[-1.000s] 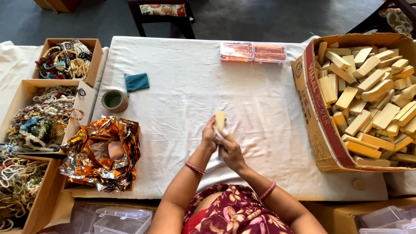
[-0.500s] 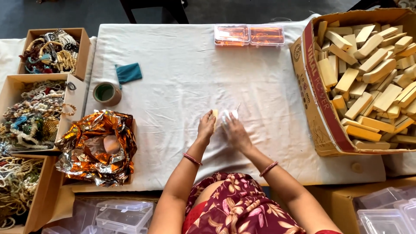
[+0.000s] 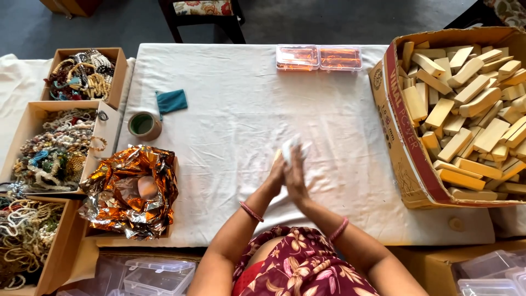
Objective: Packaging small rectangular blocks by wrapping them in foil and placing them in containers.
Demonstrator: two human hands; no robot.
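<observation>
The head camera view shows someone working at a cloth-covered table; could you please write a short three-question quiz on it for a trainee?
1. True or false: the large cardboard box of pale wooden blocks stands on the person's right side.
2. Multiple choice: what lies just beyond the roll of brown tape? A) a small teal cloth pouch B) a pair of scissors C) a glass jar
3. Short answer: where are the left hand and right hand relative to each other?

Key
1. True.
2. A.
3. Pressed together over the white tablecloth, around a small whitish item too blurred to identify.
</observation>
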